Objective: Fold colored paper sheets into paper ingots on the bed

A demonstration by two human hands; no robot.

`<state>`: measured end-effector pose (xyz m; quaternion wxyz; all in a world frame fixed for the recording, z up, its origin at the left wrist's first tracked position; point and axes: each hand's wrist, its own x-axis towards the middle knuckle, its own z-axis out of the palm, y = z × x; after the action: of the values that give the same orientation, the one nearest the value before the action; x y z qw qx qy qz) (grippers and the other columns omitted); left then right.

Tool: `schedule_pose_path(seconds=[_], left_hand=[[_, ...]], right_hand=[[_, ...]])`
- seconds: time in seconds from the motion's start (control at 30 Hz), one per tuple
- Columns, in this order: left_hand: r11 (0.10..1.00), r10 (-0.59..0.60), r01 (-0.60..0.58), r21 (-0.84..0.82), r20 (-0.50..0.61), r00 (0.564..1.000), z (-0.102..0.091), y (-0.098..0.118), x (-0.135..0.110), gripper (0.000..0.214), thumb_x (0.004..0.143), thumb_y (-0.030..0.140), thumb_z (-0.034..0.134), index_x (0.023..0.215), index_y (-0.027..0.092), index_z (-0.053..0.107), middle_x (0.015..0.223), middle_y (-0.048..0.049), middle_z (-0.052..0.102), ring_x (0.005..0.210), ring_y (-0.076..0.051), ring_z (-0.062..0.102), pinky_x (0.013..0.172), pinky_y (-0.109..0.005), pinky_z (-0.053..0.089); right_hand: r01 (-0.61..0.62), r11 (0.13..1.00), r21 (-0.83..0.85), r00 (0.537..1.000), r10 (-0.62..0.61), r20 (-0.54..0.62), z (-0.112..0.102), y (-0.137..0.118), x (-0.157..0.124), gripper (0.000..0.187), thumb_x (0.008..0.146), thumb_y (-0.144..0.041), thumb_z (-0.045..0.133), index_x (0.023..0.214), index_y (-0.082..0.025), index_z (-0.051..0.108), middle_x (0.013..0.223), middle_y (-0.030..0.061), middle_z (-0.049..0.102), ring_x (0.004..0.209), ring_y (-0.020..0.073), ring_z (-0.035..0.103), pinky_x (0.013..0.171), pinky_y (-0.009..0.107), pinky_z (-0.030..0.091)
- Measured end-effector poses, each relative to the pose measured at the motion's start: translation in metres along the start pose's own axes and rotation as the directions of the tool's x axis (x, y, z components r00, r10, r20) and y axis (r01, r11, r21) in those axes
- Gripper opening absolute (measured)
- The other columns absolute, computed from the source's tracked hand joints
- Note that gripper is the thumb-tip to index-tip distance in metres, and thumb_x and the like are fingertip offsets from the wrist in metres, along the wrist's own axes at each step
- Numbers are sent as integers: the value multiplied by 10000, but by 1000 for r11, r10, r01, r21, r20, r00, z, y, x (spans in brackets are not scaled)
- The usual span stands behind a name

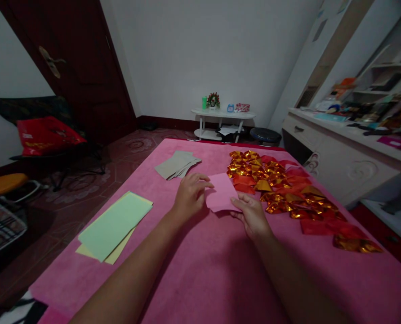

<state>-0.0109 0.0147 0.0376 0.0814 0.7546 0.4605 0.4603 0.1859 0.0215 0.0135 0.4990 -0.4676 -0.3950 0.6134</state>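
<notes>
Both my hands hold a pink sheet of paper (221,192) over the pink table cover (200,270). My left hand (189,195) grips the sheet's left edge, fingers curled over it. My right hand (251,216) pinches its lower right corner between thumb and fingers. To the right of the sheet lies a spread of gold and red folded foil pieces (281,189). Behind my left hand is a stack of grey paper sheets (176,164). Light green and yellow sheets (114,225) lie near the table's left edge.
A dark wooden door (75,67) stands at the back left. A white low table (222,118) with small items is by the far wall, a dark stool (265,134) beside it. A white desk with shelves (349,148) runs along the right. A red cushion (47,134) rests on a chair, left.
</notes>
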Motion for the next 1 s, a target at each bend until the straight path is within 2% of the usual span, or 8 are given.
schedule_pose_path(seconds=[0.17, 0.4, 0.47, 0.57, 0.73, 0.83, 0.9, 1.0], left_hand=[[992, 124, -124, -14, 220, 968, 15, -8, -17, 658, 626, 13, 559, 1233, 263, 595, 1237, -97, 597, 1163, -275, 508, 1010, -433, 341], [999, 46, -43, -16, 387, 921, 23, -14, -27, 646, 640, 142, 638, 1278, 191, 547, 1243, -109, 604, 1116, -269, 560, 988, -393, 397], [1000, -3, 6, -7, 373, 928, 24, -12, -26, 548, 663, 267, 701, 1197, 189, 606, 1204, -104, 624, 1104, -268, 559, 978, -383, 399], [994, -70, 93, -53, 338, 939, 26, -11, -23, 222, 806, 349, 598, 895, 170, 693, 932, -73, 685, 895, -206, 608, 834, -315, 448], [967, -168, 216, -134, 304, 938, 29, -17, -22, 373, 873, 391, 507, 620, 136, 609, 656, -20, 573, 629, -129, 521, 598, -235, 389], [966, -160, 217, -143, 327, 931, 30, -19, -22, 365, 874, 370, 509, 609, 138, 608, 659, -16, 569, 644, -128, 521, 623, -238, 391], [968, -182, 224, -113, 299, 937, 31, -20, -21, 350, 864, 359, 525, 601, 143, 607, 700, -27, 589, 682, -137, 539, 655, -246, 405], [960, -271, 278, -16, 173, 947, 35, -19, -21, 331, 827, 364, 573, 576, 149, 592, 821, -58, 615, 787, -166, 566, 727, -276, 429]], right_hand=[[-22, 998, 51, 998, 25, -61, -2, 7, 3, 316, 617, -218, 736, 909, -184, 621, 800, 30, 715, 580, 142, 661, 516, 251, 544], [-54, 998, 38, 997, 56, -44, -2, 3, 3, 303, 701, -139, 632, 991, -184, 558, 829, 33, 712, 590, 151, 680, 537, 257, 556], [-112, 993, 34, 994, 112, 14, -6, -2, 4, 240, 782, -211, 576, 1020, -177, 556, 803, 54, 713, 570, 159, 678, 511, 257, 544], [-204, 978, 49, 977, 200, 79, -18, -11, 10, 275, 881, -341, 435, 1043, -155, 557, 720, 92, 705, 559, 173, 673, 497, 262, 530], [-61, 982, -180, 984, 89, 153, -36, -17, 16, 433, 695, -214, 670, 1117, -200, 571, 764, 26, 694, 539, 111, 619, 496, 207, 493], [59, 921, -384, 965, 46, 260, -35, -11, 18, 307, 612, -264, 747, 888, -169, 650, 658, -9, 645, 505, 96, 568, 431, 171, 415], [121, 873, -473, 977, -20, 212, -32, -6, 19, 226, 653, -357, 711, 696, -151, 629, 524, -23, 577, 428, 83, 496, 380, 166, 343], [186, 803, -567, 982, -173, 78, -29, 3, 21, 332, 712, -443, 640, 560, -160, 559, 446, -18, 545, 342, 61, 375, 342, 179, 265]])
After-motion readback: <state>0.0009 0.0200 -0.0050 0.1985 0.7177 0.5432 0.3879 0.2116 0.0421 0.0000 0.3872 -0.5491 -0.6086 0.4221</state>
